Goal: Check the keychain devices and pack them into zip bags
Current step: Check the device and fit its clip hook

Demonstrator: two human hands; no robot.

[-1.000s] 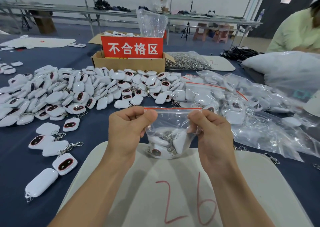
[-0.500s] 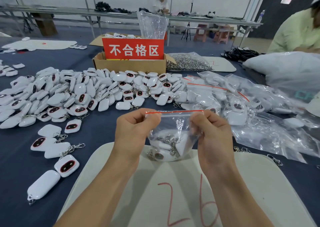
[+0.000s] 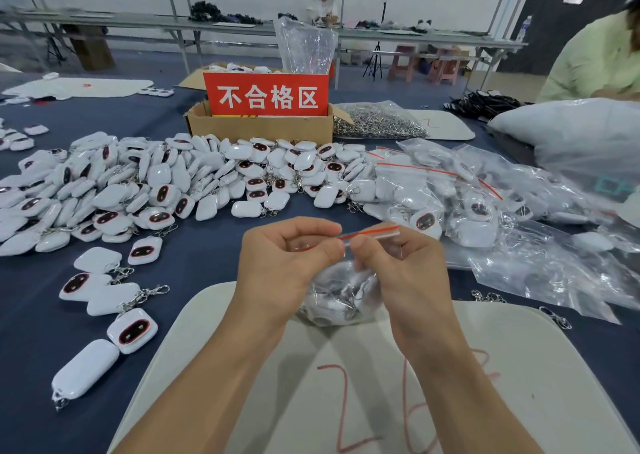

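Observation:
A clear zip bag (image 3: 341, 296) with a red seal strip holds several white keychain devices and hangs just above the white board (image 3: 381, 377). My left hand (image 3: 287, 266) pinches the bag's top edge near the middle. My right hand (image 3: 398, 273) pinches the seal strip right beside it, thumb against thumb. A big heap of loose white keychain devices (image 3: 156, 190) with dark red-ringed faces covers the blue table at the left and centre. Filled zip bags (image 3: 433, 194) lie piled to the right.
A cardboard box (image 3: 259, 126) with a red sign stands behind the heap. A bag of metal clasps (image 3: 377, 124) lies beside it. Several loose devices (image 3: 104, 294) lie near my left forearm. A person in a pale green top (image 3: 595, 59) sits far right.
My left hand has slid rightward along the seal strip until it meets my right hand. The bag top is now bunched between the two thumbs and the bag hangs a little lower.

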